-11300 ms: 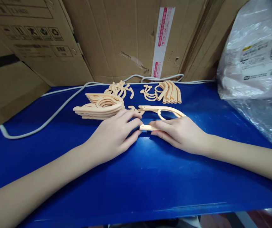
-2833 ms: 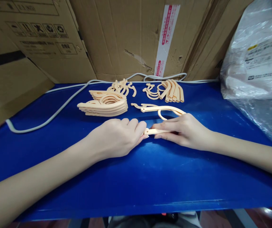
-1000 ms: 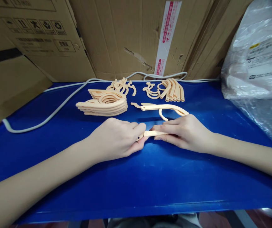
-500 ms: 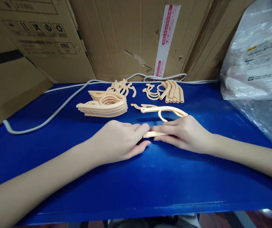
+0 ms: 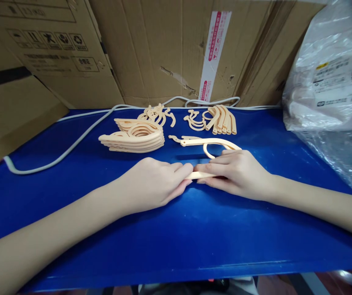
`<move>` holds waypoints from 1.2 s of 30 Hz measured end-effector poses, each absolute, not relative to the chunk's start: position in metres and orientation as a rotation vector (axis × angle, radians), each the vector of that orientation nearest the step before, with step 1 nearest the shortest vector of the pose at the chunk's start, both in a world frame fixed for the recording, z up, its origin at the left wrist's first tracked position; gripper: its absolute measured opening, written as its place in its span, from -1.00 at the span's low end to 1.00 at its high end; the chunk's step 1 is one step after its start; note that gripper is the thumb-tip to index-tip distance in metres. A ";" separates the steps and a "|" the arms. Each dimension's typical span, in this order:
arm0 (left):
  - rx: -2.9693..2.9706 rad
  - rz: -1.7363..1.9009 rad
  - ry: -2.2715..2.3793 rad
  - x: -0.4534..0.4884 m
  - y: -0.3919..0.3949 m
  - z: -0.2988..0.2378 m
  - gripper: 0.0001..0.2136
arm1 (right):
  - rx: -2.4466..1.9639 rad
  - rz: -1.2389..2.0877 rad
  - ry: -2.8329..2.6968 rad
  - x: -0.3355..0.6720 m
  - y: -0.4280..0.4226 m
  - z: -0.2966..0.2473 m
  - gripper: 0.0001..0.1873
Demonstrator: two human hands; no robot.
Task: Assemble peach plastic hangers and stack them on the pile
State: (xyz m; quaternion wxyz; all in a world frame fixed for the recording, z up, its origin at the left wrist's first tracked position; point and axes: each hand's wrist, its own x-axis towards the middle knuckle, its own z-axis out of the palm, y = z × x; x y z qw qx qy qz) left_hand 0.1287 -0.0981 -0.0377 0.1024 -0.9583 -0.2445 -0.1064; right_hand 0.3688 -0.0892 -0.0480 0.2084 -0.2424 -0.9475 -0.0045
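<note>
My left hand (image 5: 154, 184) and my right hand (image 5: 235, 172) meet over a peach plastic hanger part (image 5: 201, 175) lying on the blue table (image 5: 176, 229). Both hands pinch the ends of this straight piece, fingers closed on it. The rest of the hanger (image 5: 208, 143), a curved arm with a hook end, lies just behind my right hand. A stack of finished folded hangers (image 5: 134, 137) sits behind my left hand.
Loose hook pieces (image 5: 160, 114) and a row of straight arm pieces (image 5: 220, 119) lie near the back edge. A grey cable (image 5: 71, 143) runs along the back left. Cardboard boxes (image 5: 163, 49) wall off the rear; a plastic bag (image 5: 329, 78) sits at right.
My left fingers have closed tighter against the end of the piece and touch my right fingertips. The hands have stayed in the same spot.
</note>
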 end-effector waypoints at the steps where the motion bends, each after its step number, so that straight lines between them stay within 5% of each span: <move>1: -2.855 -0.303 -0.735 0.128 -0.098 -0.037 -0.79 | -0.689 -0.005 -2.628 0.369 -0.089 -0.048 -0.72; 15: -2.863 -0.285 -0.800 0.120 -0.093 -0.023 -0.82 | -0.871 -0.052 -2.284 0.370 -0.089 -0.037 -0.77; 36: -3.066 -0.360 -0.645 0.121 -0.096 -0.023 -0.86 | -1.042 0.471 -2.203 0.372 -0.073 -0.044 -0.70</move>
